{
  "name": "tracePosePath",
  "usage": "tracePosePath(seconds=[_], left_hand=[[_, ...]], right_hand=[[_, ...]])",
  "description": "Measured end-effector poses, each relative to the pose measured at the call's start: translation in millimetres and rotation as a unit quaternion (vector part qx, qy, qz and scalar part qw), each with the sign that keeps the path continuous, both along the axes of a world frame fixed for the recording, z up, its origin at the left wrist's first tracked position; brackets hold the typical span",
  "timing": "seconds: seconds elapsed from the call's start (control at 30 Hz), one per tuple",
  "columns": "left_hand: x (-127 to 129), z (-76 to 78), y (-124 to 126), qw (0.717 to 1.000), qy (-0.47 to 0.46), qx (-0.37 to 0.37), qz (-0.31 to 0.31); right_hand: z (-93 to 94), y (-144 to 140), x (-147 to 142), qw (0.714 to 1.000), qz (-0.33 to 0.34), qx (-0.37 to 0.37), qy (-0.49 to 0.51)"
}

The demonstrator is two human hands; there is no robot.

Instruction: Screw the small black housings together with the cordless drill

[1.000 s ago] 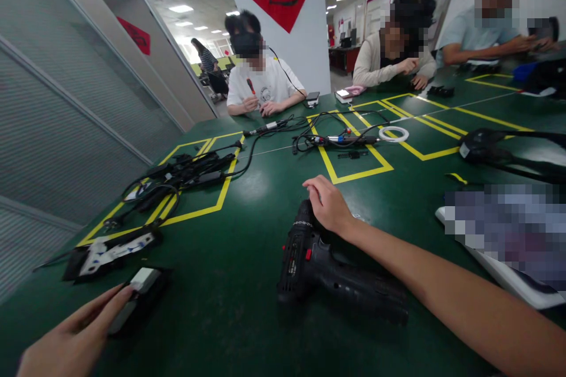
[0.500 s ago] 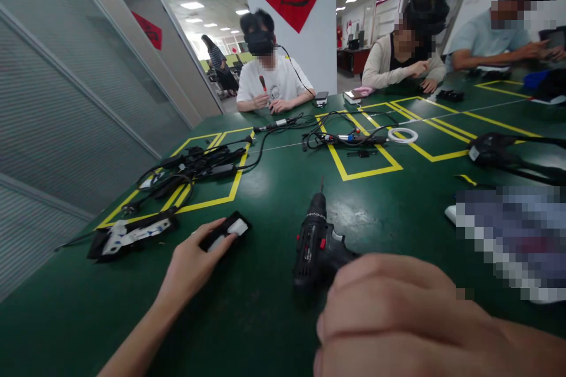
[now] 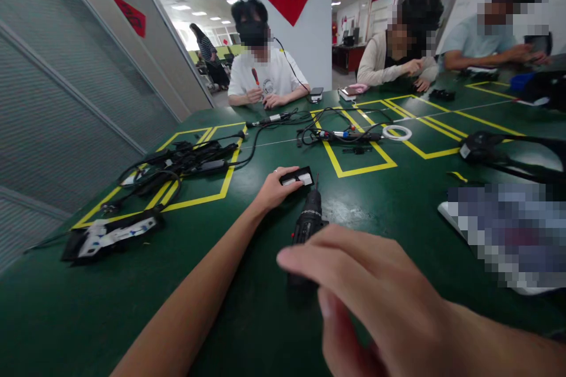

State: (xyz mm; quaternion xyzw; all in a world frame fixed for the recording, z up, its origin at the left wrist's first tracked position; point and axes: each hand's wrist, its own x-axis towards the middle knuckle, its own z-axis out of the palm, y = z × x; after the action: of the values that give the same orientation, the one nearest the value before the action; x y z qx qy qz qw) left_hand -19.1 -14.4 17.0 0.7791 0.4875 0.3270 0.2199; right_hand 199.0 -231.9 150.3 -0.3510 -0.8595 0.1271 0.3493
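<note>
Drill (image 3: 308, 225) is the thing to reckon everything from: a black cordless drill lying on its side on the green table (image 3: 247, 318), its long axis running away from the person, chuck and bit at the far end, body and grip at the near end, where they pass out of sight behind the right hand.

The left hand (image 3: 275, 189) lies just beyond and to the left of the drill's chuck, arm stretched out across the table. Its fingers rest on a small black block with a white label (image 3: 298, 177), which sits flat on the table just left of the drill's bit, close to it but apart from it. The fingers lie over the block's near end; whether they pinch it or only press on it I cannot tell.

The right hand (image 3: 380, 300) hangs on the near side of the drill, raised close to the camera, fingers spread and loose, holding nothing. It covers the drill's rear from view, and I cannot tell whether it touches it. Of the two hands, it is the one placed over the grip end.

Further beyond the drill, yellow tape (image 3: 354, 172) marks out a box on the table, and left of it lies a tangle of black cables (image 3: 186, 160).
</note>
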Motion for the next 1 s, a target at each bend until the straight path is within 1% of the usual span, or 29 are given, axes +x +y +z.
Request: tracePosePath(seconds=[0.07,0.1,0.17,0.2,0.27,0.33,0.4,0.43,0.5,0.57,0.67,0.77,0.83,0.93,1.0], left_hand=[[4.9,-0.5,10.2,1.0,-0.012,-0.012,-0.012],[6.4,-1.0,14.0,1.0,-0.018,-0.019,-0.015],[7.9,-2.5,18.8,0.999,-0.031,-0.033,-0.018],[8.1,-3.5,19.8,0.998,-0.035,-0.038,-0.019],[8.0,-5.5,19.7,0.998,-0.044,-0.038,-0.022],[8.0,-6.8,17.9,0.998,-0.051,-0.033,-0.022],[8.4,-7.3,15.9,0.998,-0.057,-0.028,-0.023],[8.8,-7.4,15.2,0.998,-0.059,-0.026,-0.023],[9.5,-7.4,14.6,0.998,-0.058,-0.018,-0.025],[9.9,-7.4,15.2,0.998,-0.056,-0.009,-0.028],[9.8,-7.0,17.0,0.998,-0.055,-0.007,-0.033],[9.0,-5.6,18.9,0.998,-0.053,-0.013,-0.033],[7.9,-4.9,20.3,0.998,-0.051,-0.017,-0.036],[5.6,-5.5,22.9,0.997,-0.056,-0.026,-0.048],[3.8,-6.8,24.5,0.996,-0.068,-0.03,-0.056]], right_hand=[[-21.4,19.2,-6.8,0.993,-0.041,-0.037,-0.107],[-32.6,27.5,-8.7,0.981,-0.069,-0.057,-0.172],[-51.3,39.6,-9.9,0.947,-0.121,-0.091,-0.284],[-57.4,43.0,-9.9,0.934,-0.125,-0.111,-0.315],[-62.8,45.8,-10.4,0.92,-0.094,-0.152,-0.348],[-62.2,45.7,-13.5,0.903,-0.067,-0.181,-0.383],[-61.6,45.6,-19.0,0.888,-0.082,-0.192,-0.41],[-62.7,46.1,-21.7,0.887,-0.099,-0.194,-0.407],[-67.5,48.4,-24.8,0.895,-0.121,-0.209,-0.376],[-73.9,51.7,-22.6,0.906,-0.119,-0.232,-0.335],[-78.9,56.4,-9.9,0.92,-0.112,-0.256,-0.274],[-73.7,58.8,6.9,0.933,-0.114,-0.276,-0.198],[-66.2,60.0,16.1,0.946,-0.128,-0.274,-0.112],[-56.3,63.9,23.9,0.945,-0.125,-0.3,0.023],[-53.9,68.2,25.9,0.947,-0.12,-0.281,0.101]])
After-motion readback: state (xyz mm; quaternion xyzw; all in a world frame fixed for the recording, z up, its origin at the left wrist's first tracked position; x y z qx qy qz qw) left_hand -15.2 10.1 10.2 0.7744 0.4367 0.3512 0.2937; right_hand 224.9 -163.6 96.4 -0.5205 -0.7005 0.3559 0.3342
